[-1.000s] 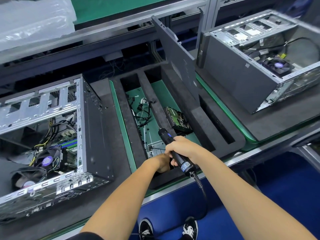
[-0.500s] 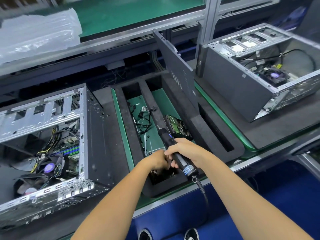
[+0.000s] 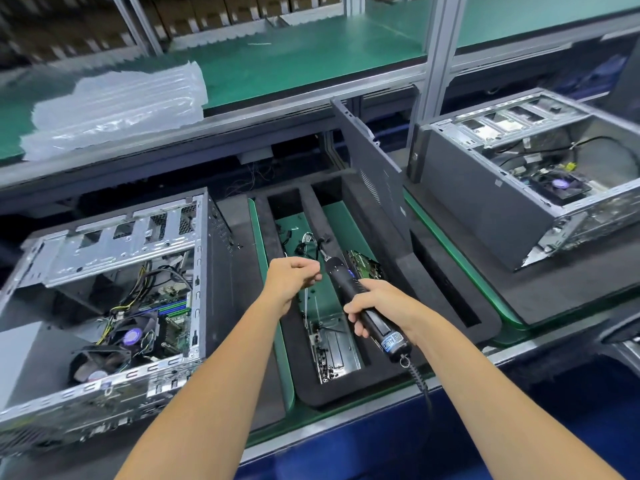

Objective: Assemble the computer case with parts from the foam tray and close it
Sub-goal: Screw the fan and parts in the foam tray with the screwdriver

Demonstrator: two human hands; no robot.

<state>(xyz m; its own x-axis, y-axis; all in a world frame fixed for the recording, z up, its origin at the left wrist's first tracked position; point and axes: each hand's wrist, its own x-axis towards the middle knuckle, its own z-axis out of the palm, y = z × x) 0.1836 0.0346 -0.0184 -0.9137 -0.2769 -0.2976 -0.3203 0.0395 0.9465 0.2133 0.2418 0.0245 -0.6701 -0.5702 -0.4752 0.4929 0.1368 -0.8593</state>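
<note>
An open computer case (image 3: 104, 289) lies on its side at the left, with the motherboard and fan showing. The black foam tray (image 3: 450, 306) sits in the middle. It holds cables (image 3: 306, 242), a hard drive (image 3: 363, 265), a metal bracket with loose screws (image 3: 334, 351) and an upright dark side panel (image 3: 374, 168). My right hand (image 3: 377, 303) grips a black electric screwdriver (image 3: 343, 280) over the tray, its bit pointing away from me. My left hand (image 3: 292, 277) hovers just left of the bit, its fingertips pinching a tiny dark screw.
A second open case (image 3: 519, 188) rests on a foam mat at the right. Clear air-cushion packing (image 3: 114, 109) lies on the green shelf behind. An aluminium post (image 3: 440, 64) rises behind the tray. The screwdriver's coiled cord (image 3: 420, 382) hangs over the bench's front edge.
My left hand has lifted out of the tray's near compartment and now hovers higher, fingertips pinched. The right hand and screwdriver have shifted slightly. My view has tilted up.
</note>
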